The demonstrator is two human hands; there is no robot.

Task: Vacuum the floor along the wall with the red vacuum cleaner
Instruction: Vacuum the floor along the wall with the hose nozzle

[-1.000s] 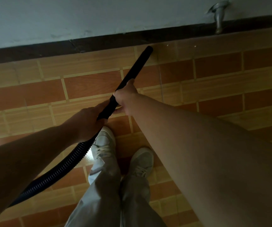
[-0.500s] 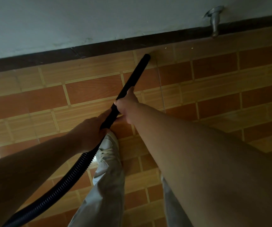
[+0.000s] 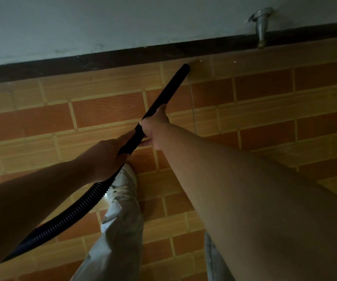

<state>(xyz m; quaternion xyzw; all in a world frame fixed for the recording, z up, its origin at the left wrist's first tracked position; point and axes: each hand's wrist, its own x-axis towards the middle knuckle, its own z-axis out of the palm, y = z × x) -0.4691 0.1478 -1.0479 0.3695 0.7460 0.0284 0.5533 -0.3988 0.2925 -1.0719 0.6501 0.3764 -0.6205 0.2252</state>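
Gripping wand (image 3: 170, 88), right hand (image 3: 155, 128) beyond left hand (image 3: 106, 157)

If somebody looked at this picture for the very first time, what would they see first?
Probably the long black tube in the middle, gripped by the left hand and right hand, its tip pointing at the floor by the dark skirting. Next, the ribbed hose trailing to the lower left past a white shoe.
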